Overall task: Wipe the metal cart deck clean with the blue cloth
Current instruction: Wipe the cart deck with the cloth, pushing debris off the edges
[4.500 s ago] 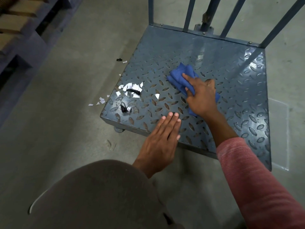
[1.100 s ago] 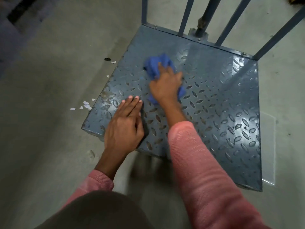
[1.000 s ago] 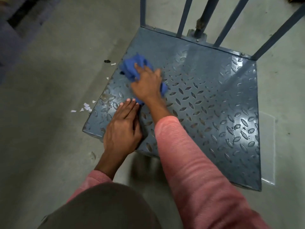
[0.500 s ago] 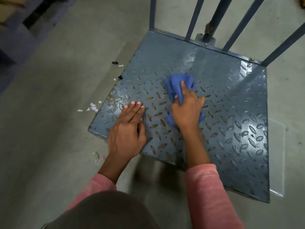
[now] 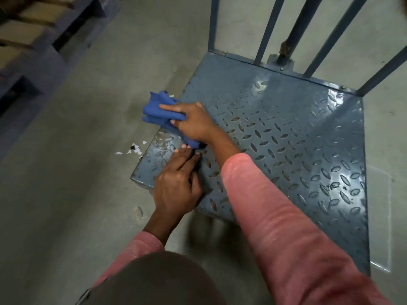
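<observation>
**Sweeping the left edge of the deck**

Nearest us, our left hand point(image 5: 176, 186) lies flat on the near-left corner of the cart deck point(image 5: 286, 139), fingers together and holding nothing, bracing us. Just beyond, our right hand point(image 5: 193, 122) presses the bunched blue cloth point(image 5: 156, 111), fingers spread over it and partly curled into its folds; the cloth overhangs the deck's left edge. Paper scraps point(image 5: 134, 149) lie on the floor beside that edge. We judge this the end of a leftward stroke. Next we should draw the cloth back right toward the scuffed spots point(image 5: 330, 188), well apart at the right side.
</observation>
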